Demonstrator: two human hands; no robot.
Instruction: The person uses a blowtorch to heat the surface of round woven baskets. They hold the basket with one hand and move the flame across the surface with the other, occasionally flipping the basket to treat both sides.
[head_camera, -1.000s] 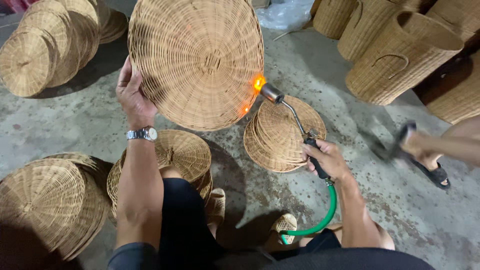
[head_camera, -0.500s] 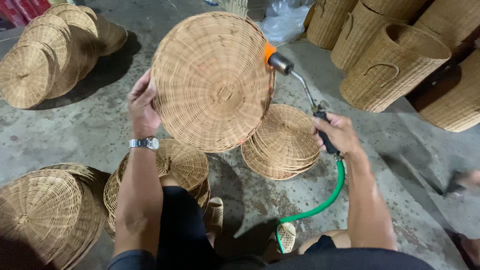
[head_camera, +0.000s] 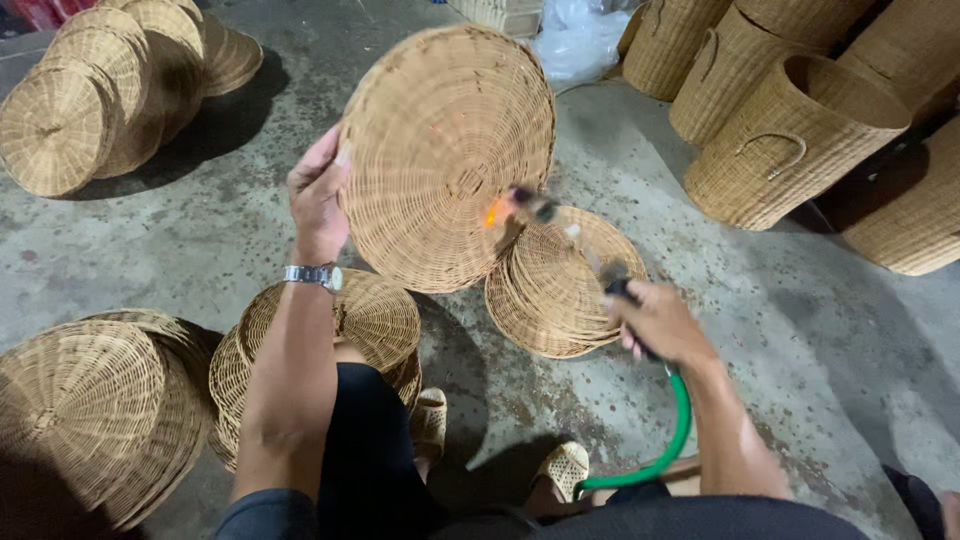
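Head view: left hand (head_camera: 318, 192) grips the rim of a round woven lid (head_camera: 447, 155), holding it upright above the concrete floor (head_camera: 800, 330). Right hand (head_camera: 660, 322) is closed around the handle of a gas torch (head_camera: 570, 235) fed by a green hose (head_camera: 672, 440). Torch tip, blurred, shows a small orange flame at the lid's lower face. Stack of woven lids (head_camera: 565, 285) lies on the floor just behind the torch. Tall wicker baskets (head_camera: 790, 140) stand at upper right.

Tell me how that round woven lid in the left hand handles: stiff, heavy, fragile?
The woven lid probably stays stiff: held by one edge, it shows no sag. Likely light, since the left hand alone holds it up. Its thin strands look scorchable beside the torch flame.
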